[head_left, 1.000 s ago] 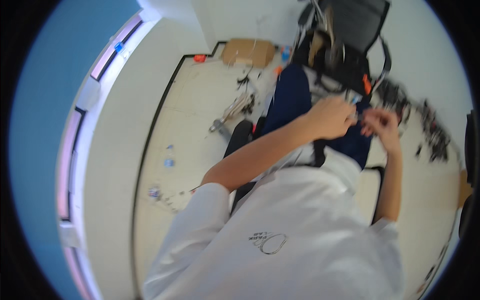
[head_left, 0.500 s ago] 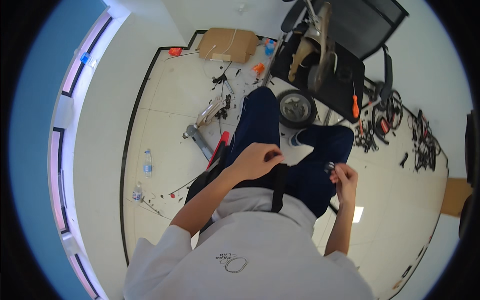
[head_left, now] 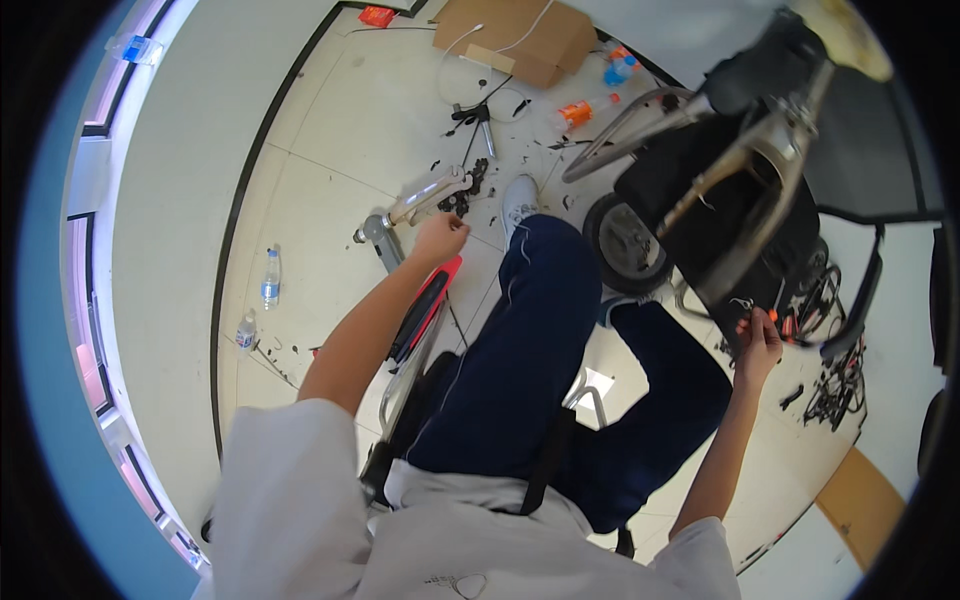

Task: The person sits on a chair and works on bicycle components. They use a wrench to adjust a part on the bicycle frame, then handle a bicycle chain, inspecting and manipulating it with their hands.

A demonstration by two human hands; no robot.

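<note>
My left hand (head_left: 438,240) is raised beside a silver fork-like part (head_left: 418,200) and dark parts (head_left: 458,205) on the floor, its fingers curled; what they hold, if anything, is hidden. My right hand (head_left: 756,345) pinches a small silvery piece (head_left: 742,304) at the front of the black chair seat (head_left: 675,175), close to an orange screwdriver handle (head_left: 774,318). A worn metal frame (head_left: 780,150) lies across that chair. A black wheel (head_left: 605,235) stands under it, next to my bent knee (head_left: 545,260).
Cardboard (head_left: 510,35), orange bottle (head_left: 580,113) and blue bottle (head_left: 620,70) lie at the back. Two clear bottles (head_left: 271,280) are left. A red-black part (head_left: 425,310) is beside my leg. Tangled cables and parts (head_left: 840,385) lie right. Windows (head_left: 88,310) line the left wall.
My hands have separated: the left moved left and forward, the right moved right toward the chair. My body and view have shifted; the chair and frame now appear larger and closer.
</note>
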